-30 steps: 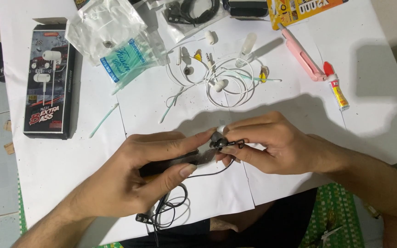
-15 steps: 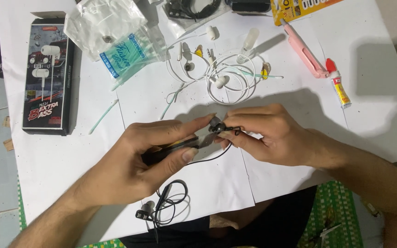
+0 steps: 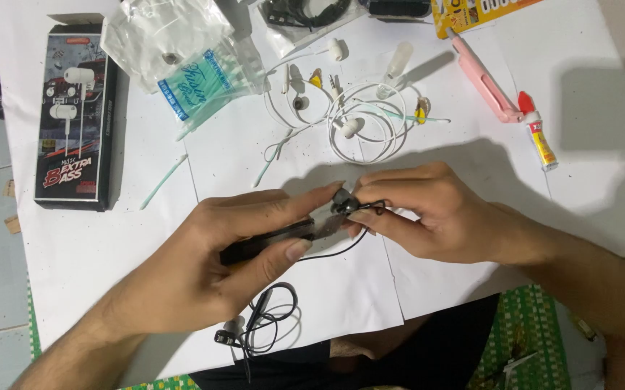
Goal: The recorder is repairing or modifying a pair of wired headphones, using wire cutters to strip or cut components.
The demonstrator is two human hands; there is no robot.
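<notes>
Your left hand (image 3: pixel 204 267) is closed around a dark, flat-handled tool (image 3: pixel 276 240), thumb underneath and forefinger stretched along the top, and its tip now sits right against the small black earbud (image 3: pixel 343 201) that your right hand (image 3: pixel 428 209) pinches between thumb and fingertips. Compared with a second ago, your hands have barely shifted on the white table (image 3: pixel 601 130): the tool has stayed level and the earbud has stayed at its tip, so the change is small, a slight tightening of the two hands toward each other and not a new grip. That suggests, as a judgement, that you are in the middle of fine work on the earbud housing, not starting or finishing it. The earbud's black cable (image 3: pixel 334 253) loops down from your right fingers under the tool to a loose coil (image 3: pixel 265 325) near the table's front edge. Beyond your hands lie a white earphone set (image 3: pixel 359 126) in a tangle, a packet of green-stemmed swabs (image 3: pixel 204 87), a black earphone box (image 3: pixel 74 119), a pink cutter (image 3: pixel 484 79) and a small glue tube (image 3: pixel 540 133), all well apart from your hands.
</notes>
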